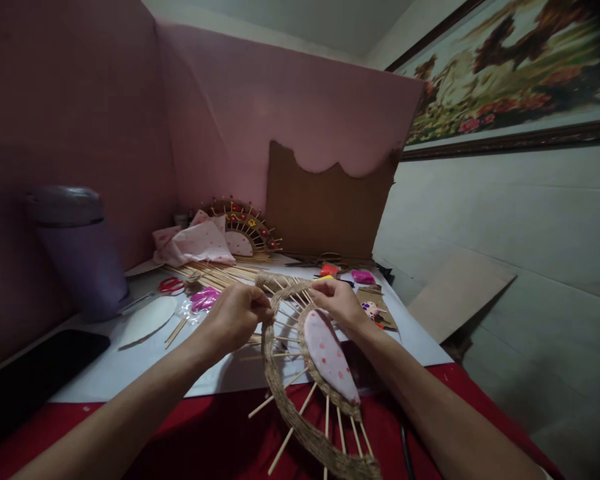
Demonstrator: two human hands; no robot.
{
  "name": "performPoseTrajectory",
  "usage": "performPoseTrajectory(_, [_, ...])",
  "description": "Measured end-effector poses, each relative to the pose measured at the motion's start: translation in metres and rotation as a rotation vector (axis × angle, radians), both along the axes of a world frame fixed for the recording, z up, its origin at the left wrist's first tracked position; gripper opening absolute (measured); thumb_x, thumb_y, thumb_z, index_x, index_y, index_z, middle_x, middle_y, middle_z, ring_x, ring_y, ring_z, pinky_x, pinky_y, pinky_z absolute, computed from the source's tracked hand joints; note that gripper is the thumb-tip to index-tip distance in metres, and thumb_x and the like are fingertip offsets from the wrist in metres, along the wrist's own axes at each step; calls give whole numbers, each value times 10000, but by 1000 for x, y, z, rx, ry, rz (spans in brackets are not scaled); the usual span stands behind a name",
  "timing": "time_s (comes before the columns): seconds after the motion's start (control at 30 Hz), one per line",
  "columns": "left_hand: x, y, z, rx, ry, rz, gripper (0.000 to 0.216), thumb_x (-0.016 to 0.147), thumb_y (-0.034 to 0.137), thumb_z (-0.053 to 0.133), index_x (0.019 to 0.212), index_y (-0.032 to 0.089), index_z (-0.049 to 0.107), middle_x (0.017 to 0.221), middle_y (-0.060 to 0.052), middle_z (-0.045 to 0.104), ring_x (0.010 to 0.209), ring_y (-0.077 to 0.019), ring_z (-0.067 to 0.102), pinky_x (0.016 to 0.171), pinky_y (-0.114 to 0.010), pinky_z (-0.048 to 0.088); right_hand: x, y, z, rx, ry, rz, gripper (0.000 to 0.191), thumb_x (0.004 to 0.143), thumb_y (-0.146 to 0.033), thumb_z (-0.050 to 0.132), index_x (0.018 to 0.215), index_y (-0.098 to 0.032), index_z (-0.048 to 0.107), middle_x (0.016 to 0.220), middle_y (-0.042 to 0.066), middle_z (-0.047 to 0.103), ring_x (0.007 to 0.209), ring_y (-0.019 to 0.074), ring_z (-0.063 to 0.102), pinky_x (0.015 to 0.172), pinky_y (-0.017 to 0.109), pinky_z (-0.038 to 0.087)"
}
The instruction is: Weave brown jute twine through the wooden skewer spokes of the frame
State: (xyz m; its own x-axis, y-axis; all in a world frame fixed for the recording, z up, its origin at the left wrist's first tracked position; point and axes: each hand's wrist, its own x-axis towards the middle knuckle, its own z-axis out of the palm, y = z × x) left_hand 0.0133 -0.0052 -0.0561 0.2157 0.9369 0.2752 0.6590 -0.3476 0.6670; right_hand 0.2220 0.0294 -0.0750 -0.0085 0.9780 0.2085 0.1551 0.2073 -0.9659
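Observation:
Between my hands is a fan-shaped craft piece (300, 427): a jute-wrapped outer arc joined by thin wooden sticks to a jute-edged half circle of dotted pink fabric (330, 357). My left hand (240, 317) pinches the outer arc near its upper left end. My right hand (337, 300) has its fingers closed at the arc's top end, close to the fabric half circle. Several stick ends poke out past the outer arc on the lower left. A roll of jute twine (270, 280) lies just behind my hands.
A finished-looking beaded fan (253, 223) and folded dotted cloth (200, 240) stand at the back, beside loose sticks (220, 273). Leftward are red scissors (171, 287), a white oval piece (150, 321), a purple tumbler (83, 260) and a black phone-like slab (55, 360). Brown cardboard (325, 207) leans behind.

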Motion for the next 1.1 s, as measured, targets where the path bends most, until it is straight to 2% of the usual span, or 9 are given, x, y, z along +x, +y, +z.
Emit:
performPoseTrajectory(0.03, [0, -1, 0, -14, 4, -7, 148, 649, 249, 574, 636, 146, 679, 570, -9, 614, 575, -144, 525, 547, -255, 378, -3, -3, 1, 71, -38, -48, 193, 617, -248, 690, 778, -159, 629, 800, 34, 602, 774, 161, 524, 732, 299, 387])
performPoseTrajectory(0.1, [1, -1, 1, -42, 2, -27, 147, 646, 245, 571, 628, 144, 677, 567, -8, 607, 575, -144, 522, 538, -251, 372, -8, -12, 5, 388, -336, -109, 178, 697, -282, 640, 842, -178, 642, 909, 59, 614, 907, 195, 514, 834, 348, 357])
performPoseTrajectory(0.2, [1, -1, 1, -54, 15, -39, 151, 640, 243, 570, 631, 137, 677, 550, -5, 588, 563, -140, 510, 526, -246, 365, -15, -28, 12, 532, -499, 119, 121, 766, -298, 594, 819, -197, 637, 864, 33, 631, 881, 173, 533, 818, 333, 377])
performPoseTrajectory(0.27, [1, -1, 1, -44, 37, -39, 154, 640, 237, 568, 643, 134, 683, 550, -6, 587, 562, -139, 508, 530, -247, 364, -19, -37, 16, 594, -552, 259, 126, 730, -291, 645, 809, -195, 622, 865, 20, 624, 868, 160, 534, 809, 317, 384])
performPoseTrajectory(0.47, [0, -1, -1, -35, 64, -41, 161, 658, 246, 559, 666, 149, 688, 577, -10, 611, 578, -143, 520, 553, -254, 375, -22, -48, 20, 548, -767, 372, 210, 671, -275, 701, 809, -186, 570, 799, 12, 595, 763, 156, 517, 707, 299, 387])
performPoseTrajectory(0.67, [0, 1, -2, -15, 46, -67, 185, 666, 278, 571, 662, 144, 698, 586, -15, 624, 566, -136, 510, 543, -248, 369, -21, -48, 16, 544, -791, 397, 309, 720, -224, 643, 1015, -217, 550, 785, 4, 629, 780, 170, 524, 712, 302, 369])
performPoseTrajectory(0.8, [-1, 2, 0, 12, 75, -65, 208, 684, 295, 560, 671, 144, 703, 571, -9, 612, 552, -135, 497, 522, -243, 346, -22, -46, 15, 536, -797, 378, 365, 703, -202, 653, 1054, -221, 555, 772, 0, 635, 767, 168, 527, 714, 300, 368])
performPoseTrajectory(0.93, [-3, 1, 2, 59, 161, -23, 189, 692, 226, 529, 616, 154, 686, 536, -7, 587, 559, -146, 504, 531, -250, 341, -23, -45, 14, 553, -857, 345, 374, 690, -193, 656, 1053, -214, 570, 771, 11, 643, 771, 177, 521, 713, 310, 367])
performPoseTrajectory(1.1, [-1, -4, 6, 160, 227, 21, 150, 678, 151, 535, 637, 175, 677, 662, -48, 637, 674, -178, 551, 617, -267, 380, -23, -44, 14, 560, -864, 320, 349, 687, -205, 660, 1029, -210, 590, 759, 19, 646, 765, 183, 522, 700, 317, 366])
